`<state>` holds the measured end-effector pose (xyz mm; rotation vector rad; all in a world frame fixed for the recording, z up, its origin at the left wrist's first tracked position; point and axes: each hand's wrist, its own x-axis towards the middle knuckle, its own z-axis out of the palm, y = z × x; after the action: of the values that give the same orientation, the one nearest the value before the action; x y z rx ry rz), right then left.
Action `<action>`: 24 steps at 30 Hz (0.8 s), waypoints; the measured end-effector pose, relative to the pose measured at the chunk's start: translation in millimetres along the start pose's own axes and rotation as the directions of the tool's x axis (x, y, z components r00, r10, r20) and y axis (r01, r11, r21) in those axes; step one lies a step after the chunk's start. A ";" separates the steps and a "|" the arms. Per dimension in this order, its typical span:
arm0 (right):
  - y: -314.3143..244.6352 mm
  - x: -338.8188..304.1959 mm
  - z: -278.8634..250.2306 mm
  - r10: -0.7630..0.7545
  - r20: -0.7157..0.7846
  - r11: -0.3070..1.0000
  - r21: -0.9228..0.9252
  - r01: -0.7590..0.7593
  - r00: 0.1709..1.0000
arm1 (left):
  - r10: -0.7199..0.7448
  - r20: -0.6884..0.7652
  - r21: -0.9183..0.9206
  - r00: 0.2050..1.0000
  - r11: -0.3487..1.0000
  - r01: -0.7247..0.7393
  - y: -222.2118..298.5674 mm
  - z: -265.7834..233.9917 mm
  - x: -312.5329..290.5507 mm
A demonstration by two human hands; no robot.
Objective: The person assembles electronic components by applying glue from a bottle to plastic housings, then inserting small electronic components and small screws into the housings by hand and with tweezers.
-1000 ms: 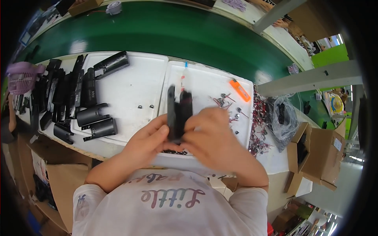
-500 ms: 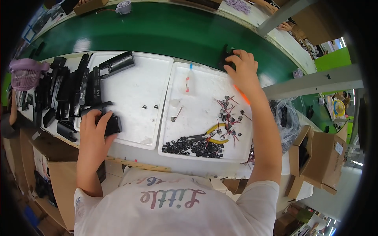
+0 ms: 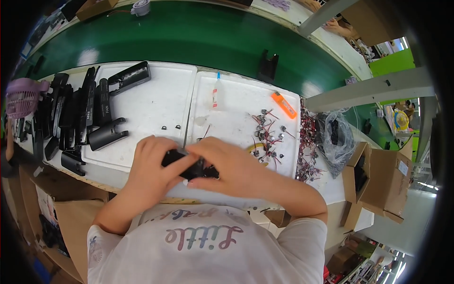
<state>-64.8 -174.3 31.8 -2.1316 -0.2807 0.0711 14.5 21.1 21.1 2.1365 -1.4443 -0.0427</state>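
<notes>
A black plastic fan-handle housing (image 3: 193, 171) is held between my two hands above the near edge of the trays. My left hand (image 3: 153, 163) wraps around its left end. The fingers and thumb of my right hand (image 3: 231, 165) close on its right end, hiding much of it. Behind my right hand, yellow-handled pliers (image 3: 255, 147) are mostly covered, as is a heap of small black parts. Small switches with red wires (image 3: 267, 135) lie scattered in the right tray (image 3: 236, 85). Two tiny black pieces (image 3: 170, 127) sit in the left tray (image 3: 156, 102).
Many black housings (image 3: 71, 113) crowd the left side, beside a purple fan head (image 3: 23, 97). A glue bottle (image 3: 217, 94) and an orange cutter (image 3: 283, 105) lie in the right tray. One black housing (image 3: 268, 66) rests on the green belt (image 3: 189, 38). A metal post (image 3: 369, 90) juts in at right.
My right hand has left the black part on the belt and come back toward me. My left hand has moved right with a black housing, and both hands now meet on it.
</notes>
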 end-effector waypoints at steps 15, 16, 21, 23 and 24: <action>0.6 10.9 -13.6 0.337 0.186 0.547 0.759 -0.353 0.923 | -0.517 -0.175 -0.974 0.838 0.216 -0.070 -12.9 20.6 -7.2; 3.0 12.4 -15.9 0.366 0.228 0.548 0.731 -0.407 0.902 | -0.516 -0.173 -0.974 0.839 0.214 -0.069 -16.7 20.1 -10.1; 24.6 0.8 4.3 -0.014 0.094 0.981 -0.189 0.032 0.996 | -0.677 -0.132 -0.988 0.724 0.030 -0.151 -24.7 13.8 -15.3; 23.8 -3.3 12.7 -0.041 0.087 0.957 -0.285 0.064 0.995 | -0.673 -0.100 -0.993 0.733 0.020 -0.117 -23.4 15.7 -17.9; 23.2 -4.1 16.0 -0.066 0.085 0.919 -0.382 0.094 0.994 | -0.651 -0.043 -0.996 0.758 -0.029 -0.081 -21.3 17.1 -19.4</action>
<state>-67.4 -174.1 3.5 -2.5097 -0.4551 0.0461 18.8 36.4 -8.4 0.9355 -0.1764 -0.4722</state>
